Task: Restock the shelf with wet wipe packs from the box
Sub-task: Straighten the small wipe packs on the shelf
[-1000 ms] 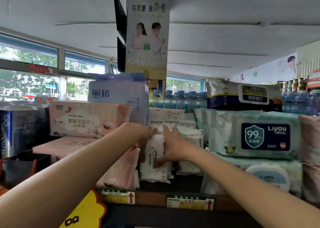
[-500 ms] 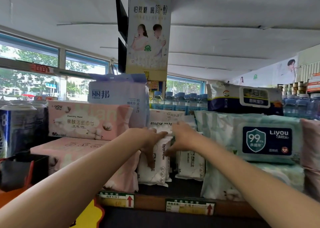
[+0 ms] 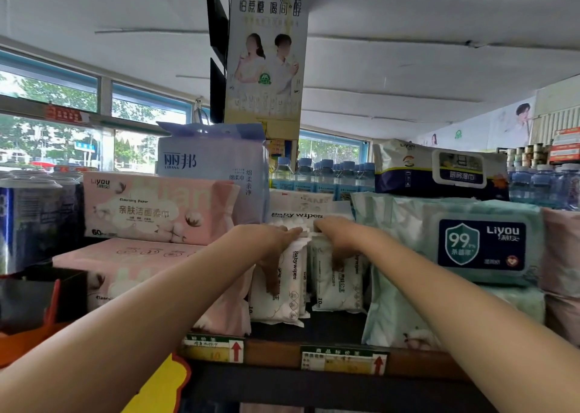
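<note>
Standing upright, long axes 12-to-6, two packs (image 3: 284, 287) sat side by side. Left hand (image 3: 270, 240) gripped the left pack's top; right hand (image 3: 340, 236) gripped the right pack's (image 3: 339, 284), fingers curled over.

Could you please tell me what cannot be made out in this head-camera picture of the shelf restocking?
- Head view: the box of wet wipe packs lies outside the frame.
- The left hand covers part of the left baby wipes pack.
- The right hand hides the top of the right baby wipes pack.
- Price tags: print too small and blurred.
</note>
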`<state>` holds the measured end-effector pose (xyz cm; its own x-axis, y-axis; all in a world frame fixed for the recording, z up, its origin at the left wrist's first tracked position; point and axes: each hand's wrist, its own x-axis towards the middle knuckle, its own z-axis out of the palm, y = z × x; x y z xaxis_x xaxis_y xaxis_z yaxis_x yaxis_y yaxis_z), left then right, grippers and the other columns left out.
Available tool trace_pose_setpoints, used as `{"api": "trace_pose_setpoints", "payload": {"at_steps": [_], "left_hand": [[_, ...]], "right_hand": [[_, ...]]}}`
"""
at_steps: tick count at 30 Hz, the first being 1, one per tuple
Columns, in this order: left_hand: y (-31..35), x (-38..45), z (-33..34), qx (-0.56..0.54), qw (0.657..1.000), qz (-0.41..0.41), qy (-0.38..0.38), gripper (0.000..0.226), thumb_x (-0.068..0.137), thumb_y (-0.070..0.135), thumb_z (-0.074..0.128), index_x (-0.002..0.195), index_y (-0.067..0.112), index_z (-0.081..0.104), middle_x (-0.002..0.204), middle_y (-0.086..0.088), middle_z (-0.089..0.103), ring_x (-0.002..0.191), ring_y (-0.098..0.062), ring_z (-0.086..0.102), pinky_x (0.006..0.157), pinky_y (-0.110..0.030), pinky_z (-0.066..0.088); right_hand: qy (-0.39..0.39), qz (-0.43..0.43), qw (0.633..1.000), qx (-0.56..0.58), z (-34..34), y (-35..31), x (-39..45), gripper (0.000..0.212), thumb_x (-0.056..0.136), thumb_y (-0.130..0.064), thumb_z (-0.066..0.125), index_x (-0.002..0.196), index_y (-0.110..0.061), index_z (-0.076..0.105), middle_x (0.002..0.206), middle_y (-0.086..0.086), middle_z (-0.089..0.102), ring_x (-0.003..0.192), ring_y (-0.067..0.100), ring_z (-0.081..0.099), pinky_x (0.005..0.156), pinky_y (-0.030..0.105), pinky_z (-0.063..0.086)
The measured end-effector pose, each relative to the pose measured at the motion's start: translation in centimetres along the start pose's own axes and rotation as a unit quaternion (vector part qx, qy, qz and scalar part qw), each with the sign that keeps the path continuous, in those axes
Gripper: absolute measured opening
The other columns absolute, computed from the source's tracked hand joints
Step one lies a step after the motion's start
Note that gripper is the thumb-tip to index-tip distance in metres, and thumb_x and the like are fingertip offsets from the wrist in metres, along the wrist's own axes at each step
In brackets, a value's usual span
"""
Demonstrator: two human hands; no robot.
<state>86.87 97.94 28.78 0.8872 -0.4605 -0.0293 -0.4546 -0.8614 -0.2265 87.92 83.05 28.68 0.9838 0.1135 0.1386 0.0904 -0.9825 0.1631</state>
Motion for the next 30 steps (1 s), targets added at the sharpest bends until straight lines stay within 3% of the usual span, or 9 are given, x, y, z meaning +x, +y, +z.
{"api": "trace_pose_setpoints", "payload": {"at_steps": [4,8,11,14,20,24,26,28,30], "left_hand": [[-0.1,-0.1,0.3,-0.009,1.000,-0.001,0.013,0.123,0.069,0.034,0.080,0.147,0.027,-0.015,0.158,-0.002,0.006,0.144,-0.026,0.018,0.116,-0.041,0.022],[-0.3,-0.3,0.3,-0.015,1.000,0.003,0.015,0.122,0.069,0.035,0.079,0.147,0.028,-0.015,0.158,-0.001,0.006,0.143,-0.027,0.018,0.115,-0.042,0.023],[-0.3,-0.2,0.4,-0.006,1.000,0.008,0.023,0.122,0.068,0.037,0.079,0.147,0.030,-0.013,0.157,-0.001,0.010,0.141,-0.028,0.022,0.114,-0.043,0.027],[-0.1,0.0,0.5,-0.007,0.999,0.004,0.032,0.122,0.066,0.042,0.079,0.147,0.032,-0.011,0.156,-0.004,0.009,0.141,-0.031,0.023,0.113,-0.046,0.029],[1.6,0.5,1.0,-0.003,0.998,-0.021,0.067,0.113,0.064,0.058,0.073,0.148,0.025,0.005,0.153,-0.008,0.022,0.135,-0.036,0.030,0.110,-0.051,0.029],[0.4,0.0,0.3,0.028,0.998,-0.013,0.052,0.117,0.066,0.049,0.077,0.149,0.028,-0.004,0.157,-0.002,0.013,0.140,-0.031,0.025,0.112,-0.051,0.028],[-0.8,-0.5,-0.5,0.004,0.999,-0.026,0.041,0.113,0.067,0.037,0.079,0.149,0.024,0.002,0.156,-0.003,0.017,0.140,-0.029,0.026,0.114,-0.048,0.026],[-1.9,-0.8,-1.1,-0.011,0.998,-0.040,0.038,0.091,0.069,0.030,0.078,0.143,0.017,0.026,0.147,-0.006,0.038,0.132,-0.027,0.039,0.112,-0.043,0.032],[-2.2,-0.9,-1.1,0.015,0.998,-0.050,0.045,0.074,0.071,0.030,0.077,0.133,0.012,0.040,0.136,-0.006,0.049,0.123,-0.025,0.047,0.108,-0.038,0.037]], "right_hand": [[0.052,-0.021,0.998,0.022,0.1,-0.5,0.1,0.061,0.075,-0.013,0.074,0.128,-0.009,0.042,0.132,0.012,0.048,0.120,0.028,0.046,0.099,0.035,0.040],[0.013,-0.022,0.998,0.060,-0.6,0.1,-0.2,0.064,0.076,-0.023,0.074,0.131,-0.012,0.043,0.134,0.007,0.044,0.120,0.025,0.046,0.100,0.035,0.040],[0.027,-0.013,0.999,-0.023,-0.9,0.7,-0.4,0.049,0.083,-0.032,0.066,0.124,-0.010,0.050,0.130,0.008,0.049,0.115,0.025,0.051,0.096,0.035,0.043],[0.064,0.001,0.990,-0.124,-1.1,0.1,-0.3,0.029,0.093,-0.022,0.052,0.118,-0.008,0.056,0.119,0.009,0.059,0.106,0.026,0.059,0.083,0.035,0.048],[0.076,0.025,0.985,-0.154,-0.2,-0.6,0.0,0.027,0.094,-0.014,0.050,0.120,-0.007,0.055,0.120,0.011,0.059,0.109,0.027,0.059,0.085,0.035,0.047],[0.116,0.030,0.985,-0.127,-1.5,-0.8,-2.1,0.025,0.091,-0.006,0.051,0.116,-0.007,0.055,0.119,0.010,0.057,0.107,0.026,0.056,0.083,0.033,0.047],[0.126,0.011,0.991,-0.040,-2.0,-1.1,-4.1,0.021,0.090,-0.010,0.055,0.111,-0.007,0.054,0.115,0.008,0.059,0.099,0.023,0.057,0.074,0.027,0.046],[0.050,-0.009,0.996,0.075,-1.1,-2.5,-6.1,0.040,0.086,-0.026,0.064,0.118,-0.007,0.049,0.111,0.004,0.059,0.091,0.020,0.058,0.066,0.022,0.046],[-0.009,-0.012,0.992,0.124,1.2,-4.0,-6.4,0.073,0.077,-0.036,0.072,0.133,-0.006,0.036,0.121,0.004,0.057,0.104,0.022,0.058,0.082,0.029,0.051]]}}
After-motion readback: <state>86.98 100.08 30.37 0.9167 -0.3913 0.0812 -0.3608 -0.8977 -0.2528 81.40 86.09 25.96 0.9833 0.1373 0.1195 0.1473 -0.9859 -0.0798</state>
